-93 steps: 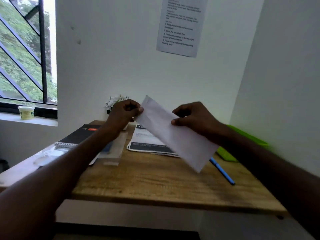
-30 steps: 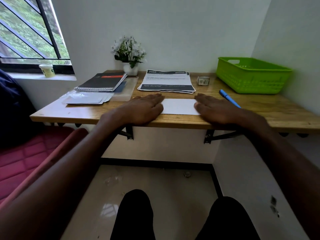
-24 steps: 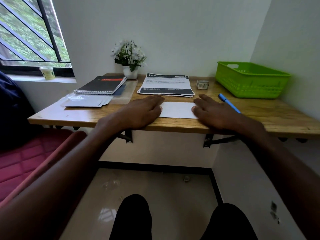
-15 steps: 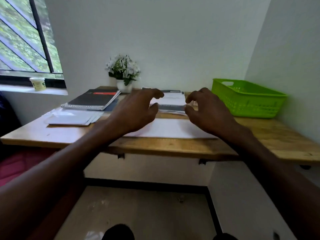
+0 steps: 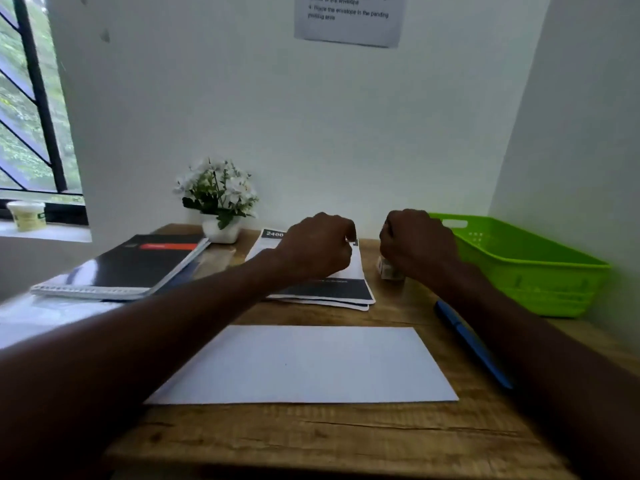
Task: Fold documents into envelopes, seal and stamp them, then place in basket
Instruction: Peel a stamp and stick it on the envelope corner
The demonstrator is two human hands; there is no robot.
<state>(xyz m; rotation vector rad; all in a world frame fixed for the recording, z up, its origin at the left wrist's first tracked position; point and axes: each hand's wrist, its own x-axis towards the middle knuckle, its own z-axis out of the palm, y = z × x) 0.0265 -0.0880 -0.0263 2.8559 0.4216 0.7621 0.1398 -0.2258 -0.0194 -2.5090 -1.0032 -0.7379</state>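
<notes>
- Envelope [image 5: 304, 365] lies flat and blank near the front edge of the desk [image 5: 311, 441], touched by neither hand.
- Documents [image 5: 325, 289] behind it read "2400" at the top.
- Wall notice [image 5: 349, 19]: "Place the envelope in the pending mailing area".
- Left hand [image 5: 318, 247] curled over the documents; its grip cannot be made out.
- Right hand [image 5: 415, 244] fisted by a small box [image 5: 388, 271]; hold unclear.
- Pen [image 5: 471, 341] and green basket [image 5: 540, 271] at right.

small office nook | wooden desk [image 5: 311, 438] | notebook [image 5: 131, 265] | wall notice [image 5: 348, 19] | barred window [image 5: 31, 98]
</notes>
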